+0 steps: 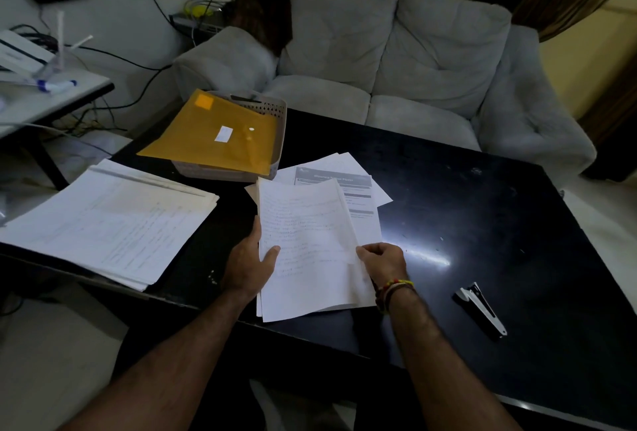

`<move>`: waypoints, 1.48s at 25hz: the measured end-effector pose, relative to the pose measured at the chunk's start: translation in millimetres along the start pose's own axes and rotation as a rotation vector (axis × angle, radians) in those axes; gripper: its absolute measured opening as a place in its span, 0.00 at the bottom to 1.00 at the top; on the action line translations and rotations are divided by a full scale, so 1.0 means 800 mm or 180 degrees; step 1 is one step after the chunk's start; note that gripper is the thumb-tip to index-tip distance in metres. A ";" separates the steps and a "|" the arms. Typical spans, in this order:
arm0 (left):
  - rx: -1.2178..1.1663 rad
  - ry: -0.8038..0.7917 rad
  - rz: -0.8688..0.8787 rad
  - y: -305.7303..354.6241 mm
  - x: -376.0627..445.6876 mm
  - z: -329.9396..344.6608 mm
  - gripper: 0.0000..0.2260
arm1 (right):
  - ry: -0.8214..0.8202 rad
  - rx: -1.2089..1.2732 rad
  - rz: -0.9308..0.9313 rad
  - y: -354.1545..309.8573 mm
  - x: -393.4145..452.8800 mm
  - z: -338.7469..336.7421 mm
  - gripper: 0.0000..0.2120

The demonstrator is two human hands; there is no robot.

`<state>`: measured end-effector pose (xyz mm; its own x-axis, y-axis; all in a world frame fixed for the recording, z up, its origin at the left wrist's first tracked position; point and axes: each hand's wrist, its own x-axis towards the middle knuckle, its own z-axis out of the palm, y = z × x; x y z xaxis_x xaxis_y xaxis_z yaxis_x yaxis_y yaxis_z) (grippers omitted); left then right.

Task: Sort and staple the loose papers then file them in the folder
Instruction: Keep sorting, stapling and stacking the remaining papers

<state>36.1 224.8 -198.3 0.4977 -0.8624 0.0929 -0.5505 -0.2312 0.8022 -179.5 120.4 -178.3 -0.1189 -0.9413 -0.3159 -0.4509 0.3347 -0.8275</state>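
A small sheaf of handwritten white papers (306, 251) is held over the near middle of the black table (482, 210). My left hand (250, 267) grips its left edge, thumb on top. My right hand (382, 258) pinches the right edge of the top sheet, which curls upward. More loose sheets, one with a printed grey header (339, 179), lie flat behind them. A yellow folder (213, 134) rests on a grey perforated tray (272, 110) at the table's far left. A black and silver stapler (481, 310) lies to the right of my right hand.
A thick stack of printed papers (107, 220) covers the table's left edge. A grey sofa (396, 51) stands behind the table. A side table (44, 92) with cables and a white device sits at far left.
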 end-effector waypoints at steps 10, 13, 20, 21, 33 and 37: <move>0.0039 0.0035 0.0117 -0.012 0.007 0.009 0.34 | 0.0787 -0.1373 0.0413 -0.041 0.022 0.014 0.22; 0.0035 0.0008 0.0132 -0.012 0.005 0.008 0.34 | 0.0813 -0.1009 0.0322 -0.036 0.024 0.008 0.13; -0.0289 0.0035 0.0167 -0.002 0.001 0.003 0.34 | 0.1488 -0.0450 -0.0347 -0.042 0.014 -0.038 0.09; -0.0321 0.0052 0.0115 -0.001 0.001 0.002 0.35 | 0.1724 -0.0323 -0.0544 -0.048 0.016 -0.052 0.09; -0.0404 0.0226 -0.0013 -0.006 0.005 -0.002 0.20 | 0.0545 0.0213 -0.0501 -0.069 -0.004 -0.049 0.16; -0.0842 0.0460 -0.0311 -0.005 0.004 -0.001 0.20 | 0.0080 -0.1005 -0.0188 -0.012 -0.031 0.008 0.11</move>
<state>41.0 223.4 -200.8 0.6403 -0.7644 0.0754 -0.3112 -0.1683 0.9353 -166.9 140.9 -165.4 -0.1043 -0.9608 -0.2570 -0.7093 0.2530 -0.6579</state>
